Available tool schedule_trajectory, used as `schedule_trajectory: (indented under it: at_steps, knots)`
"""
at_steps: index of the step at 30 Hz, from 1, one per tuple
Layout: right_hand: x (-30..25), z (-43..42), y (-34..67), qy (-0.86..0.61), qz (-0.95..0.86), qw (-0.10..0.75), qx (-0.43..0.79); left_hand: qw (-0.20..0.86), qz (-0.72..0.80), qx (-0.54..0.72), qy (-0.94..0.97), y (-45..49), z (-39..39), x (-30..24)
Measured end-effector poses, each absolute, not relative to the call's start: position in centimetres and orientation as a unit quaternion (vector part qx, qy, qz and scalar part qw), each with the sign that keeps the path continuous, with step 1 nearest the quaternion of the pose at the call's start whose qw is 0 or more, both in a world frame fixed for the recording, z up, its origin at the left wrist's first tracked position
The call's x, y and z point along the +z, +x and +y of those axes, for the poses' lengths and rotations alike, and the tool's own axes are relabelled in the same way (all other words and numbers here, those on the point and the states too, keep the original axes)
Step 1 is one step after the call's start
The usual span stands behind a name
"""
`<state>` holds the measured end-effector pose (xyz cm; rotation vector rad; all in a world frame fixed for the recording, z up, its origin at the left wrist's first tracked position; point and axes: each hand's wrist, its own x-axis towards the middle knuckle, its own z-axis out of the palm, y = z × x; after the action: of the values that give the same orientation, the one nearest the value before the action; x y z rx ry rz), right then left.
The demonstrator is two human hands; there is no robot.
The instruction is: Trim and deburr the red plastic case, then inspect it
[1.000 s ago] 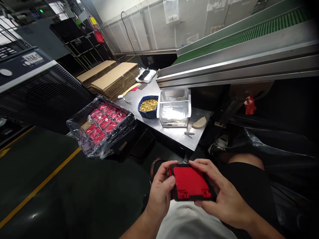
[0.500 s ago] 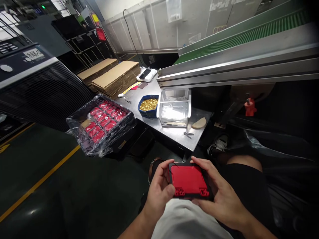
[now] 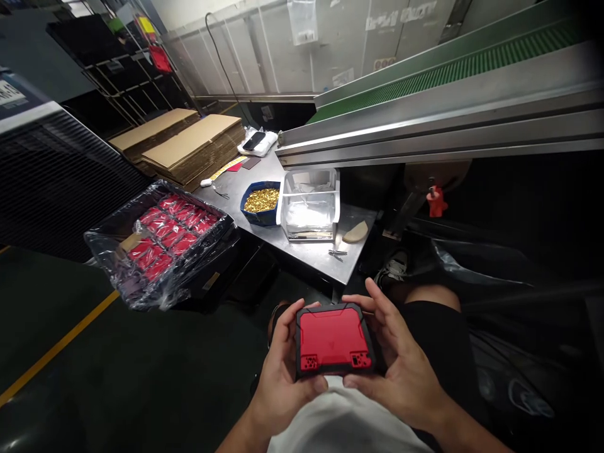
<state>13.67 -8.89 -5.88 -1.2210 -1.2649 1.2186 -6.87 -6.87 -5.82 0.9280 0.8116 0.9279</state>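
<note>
Both my hands hold a rugged phone case (image 3: 333, 340) with a red back and a black rim, low in front of my body. My left hand (image 3: 285, 377) grips its left side and lower edge. My right hand (image 3: 396, 371) holds the right side, with its fingers spread around the rim. Small cut-outs show at the case's two lower corners. Farther off, on a steel table (image 3: 311, 253), stands a blue bowl of small brass parts (image 3: 260, 202). A black tray of red cases under clear plastic (image 3: 160, 242) lies to the left of the table.
A clear box (image 3: 309, 204) and small pliers (image 3: 336, 254) sit on the table, with flattened cardboard stacks (image 3: 193, 148) behind. A green conveyor with a steel frame (image 3: 453, 94) runs overhead at the right. My knee and dark shorts lie below the hands.
The case has turned to sit squarer and closer to my body, with my hands nearer together. The whole background has shifted left in the view.
</note>
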Motion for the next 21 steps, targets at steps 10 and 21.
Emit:
schedule_trajectory:
  at_steps: [10,21]
  knots:
    - [-5.1,-8.9,13.5,-0.500,-0.480,0.514,0.505,0.728,0.360,0.419,0.405,-6.4,-6.9,-6.4]
    - [-5.9,-7.8,11.5,-0.375,-0.038,0.371,0.849,0.660,0.386,0.462,0.449,-5.9,-6.5,-6.8]
